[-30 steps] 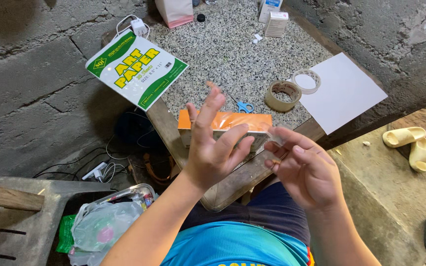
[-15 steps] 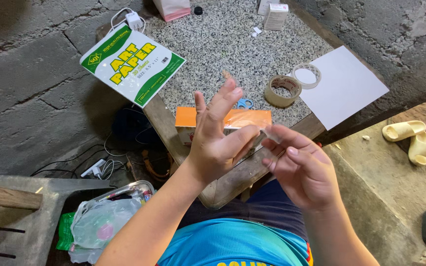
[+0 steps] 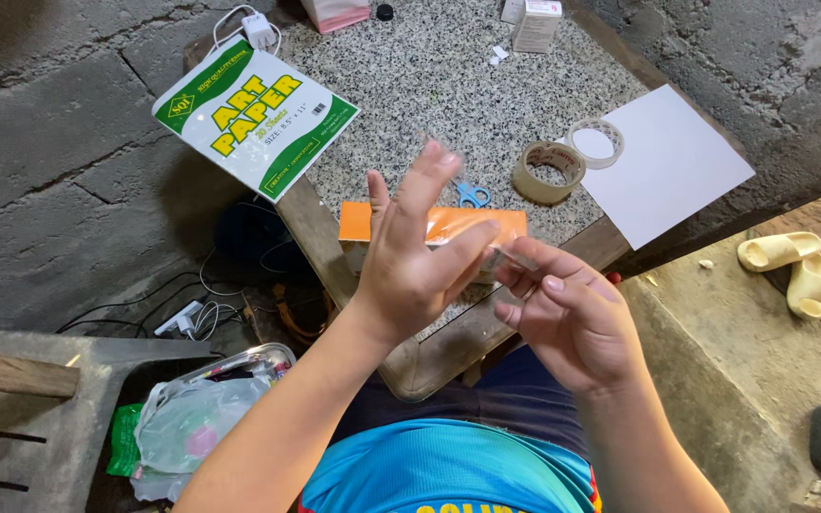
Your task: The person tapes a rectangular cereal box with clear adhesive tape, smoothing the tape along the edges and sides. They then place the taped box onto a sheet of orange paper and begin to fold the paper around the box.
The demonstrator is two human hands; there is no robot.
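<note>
One speckled stone table (image 3: 401,85) fills the upper middle of the head view and serves as landmark for everything else. Largest item on it: a green and white pack of coloured paper (image 3: 255,116), overhanging the table's left edge. Next in size, a white sheet (image 3: 669,161), overhanging the right corner. An orange paper strip (image 3: 355,220) lies flat at the near edge of the table, partly hidden behind the hands.

Left hand (image 3: 414,270) is raised above the near edge, fingers (image 3: 429,180) spread and pointing up, thumb angled toward the other hand. Right hand (image 3: 567,318) sits just beside it, over the near right corner, fingers (image 3: 545,258) curled with the tips pressed together. Between the two hands a short piece of clear tape (image 3: 510,256) is pinched; which fingertips of the left hand touch it cannot be told exactly.

Smaller items on the table: a roll of clear tape (image 3: 548,173) standing just left of the white sheet, with a white ring-shaped roll (image 3: 595,142) touching the sheet's edge behind it. Blue-handled scissors (image 3: 471,196) lie between the tape roll and the orange strip, blades hidden by the left hand. A small white box (image 3: 536,23) stands at the far edge.
</note>
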